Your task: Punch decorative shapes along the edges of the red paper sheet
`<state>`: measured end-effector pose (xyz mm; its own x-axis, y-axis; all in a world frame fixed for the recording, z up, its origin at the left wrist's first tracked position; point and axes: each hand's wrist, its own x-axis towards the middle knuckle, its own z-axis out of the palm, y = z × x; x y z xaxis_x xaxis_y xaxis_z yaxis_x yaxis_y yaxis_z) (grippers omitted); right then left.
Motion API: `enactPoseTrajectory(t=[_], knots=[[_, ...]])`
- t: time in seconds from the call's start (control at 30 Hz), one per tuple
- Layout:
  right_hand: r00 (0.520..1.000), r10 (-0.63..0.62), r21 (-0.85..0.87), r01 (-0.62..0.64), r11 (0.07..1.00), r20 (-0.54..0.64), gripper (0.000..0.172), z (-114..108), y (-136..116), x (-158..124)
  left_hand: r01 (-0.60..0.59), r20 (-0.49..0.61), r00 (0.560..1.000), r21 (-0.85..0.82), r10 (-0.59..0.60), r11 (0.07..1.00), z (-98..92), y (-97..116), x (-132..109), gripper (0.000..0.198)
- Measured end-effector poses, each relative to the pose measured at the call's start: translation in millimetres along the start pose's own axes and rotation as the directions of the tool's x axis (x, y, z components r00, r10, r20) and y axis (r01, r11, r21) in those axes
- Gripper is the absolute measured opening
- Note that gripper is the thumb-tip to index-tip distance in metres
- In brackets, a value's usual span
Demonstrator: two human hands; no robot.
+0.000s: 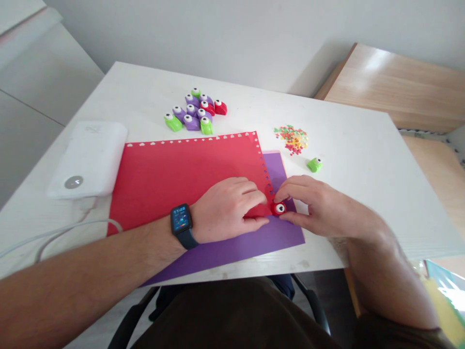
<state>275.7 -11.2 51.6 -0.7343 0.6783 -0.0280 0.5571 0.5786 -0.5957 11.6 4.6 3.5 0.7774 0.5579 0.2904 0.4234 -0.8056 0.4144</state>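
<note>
Red paper sheet (170, 177) lies on a purple sheet (232, 254), both on a white table (337, 121). Small heart-shaped notches run along the red sheet's far edge and down its right edge. A small red craft punch (279, 208) sits at that right edge, toward the near corner, with a heart shape showing on its white top. The right hand (319, 206) reaches in from the right, its grip pinching the punch between thumb and fingers. The left hand (227, 211) lies across the red sheet just beside the punch, its grip pressed together on the paper; whether it pinches the sheet's edge, I cannot tell. A smartwatch (180, 222) sits on the left wrist. Beyond the sheets stands a tight cluster of purple, red and green craft punches (194, 111). Off to its right lies a scattered pile of tiny coloured paper cutouts (291, 139), with a lone green craft punch (314, 165) just past it. A white rounded device (87, 160) with a white cable (61, 232) lies at the table's left side, just beside the red sheet.
</note>
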Motion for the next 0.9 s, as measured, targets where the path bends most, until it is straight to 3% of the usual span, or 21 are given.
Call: enactPoseTrajectory(t=[0.9], knots=[[1.000,0.022,-0.031,-0.022,0.999,-0.018,0.014,-2.6,-1.6,-1.5,-0.008,-0.008,1.000,0.021,0.009,1.000,0.3,0.5,-0.2,0.030]])
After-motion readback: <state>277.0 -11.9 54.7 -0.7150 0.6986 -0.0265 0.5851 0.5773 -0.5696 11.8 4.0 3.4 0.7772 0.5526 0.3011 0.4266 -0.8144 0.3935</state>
